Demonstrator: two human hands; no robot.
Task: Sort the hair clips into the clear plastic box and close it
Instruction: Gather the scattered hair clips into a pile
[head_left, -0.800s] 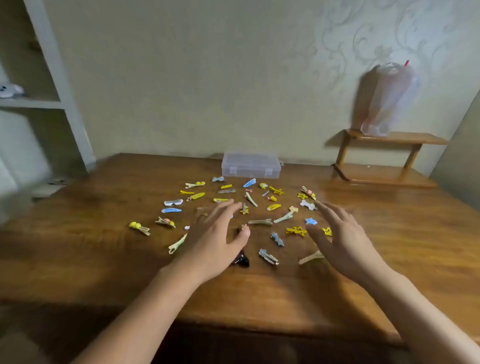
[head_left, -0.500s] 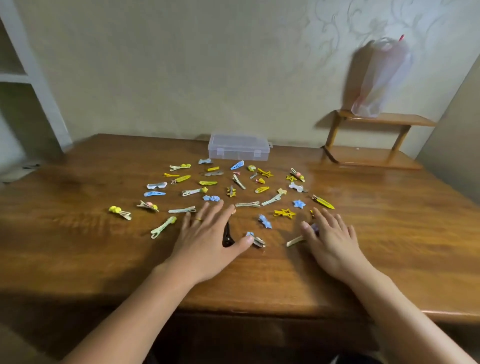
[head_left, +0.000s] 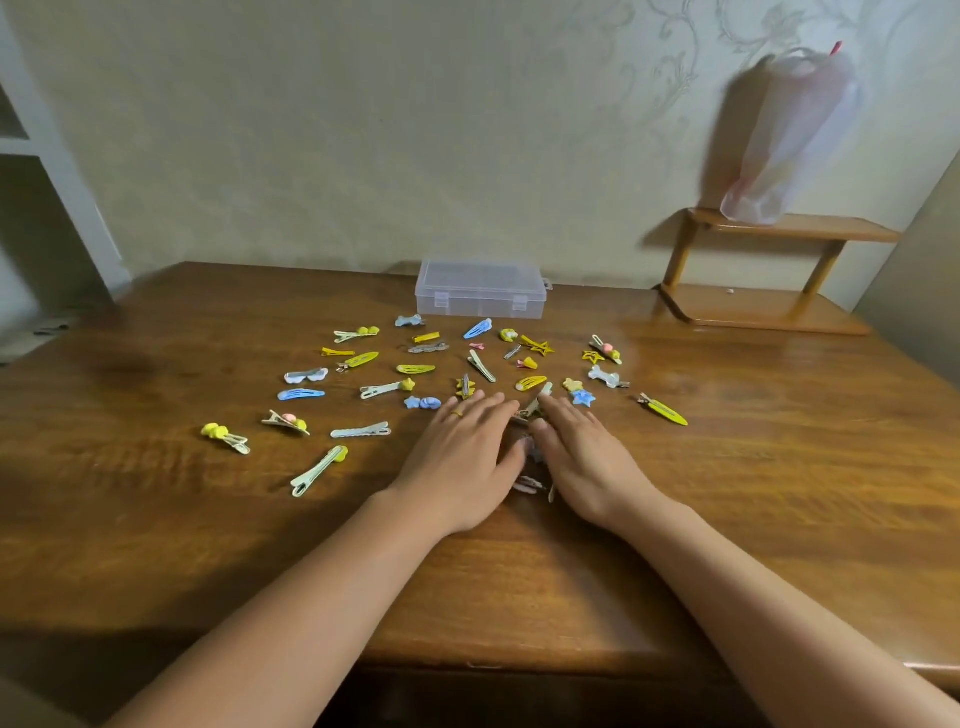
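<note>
Both hands have slid together since a moment ago: left hand (head_left: 464, 451) and right hand (head_left: 583, 453) lie flat, fingers straight, over bunched hair clips (head_left: 529, 413) (mostly hidden). Closed clear plastic box (head_left: 480, 289) sits behind.

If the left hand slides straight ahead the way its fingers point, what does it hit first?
Most likely the small yellow star clip lying just past the left hand and its fingers. Beyond it lies the long pale green clip. The hand's exact heading is hard to judge.
</note>
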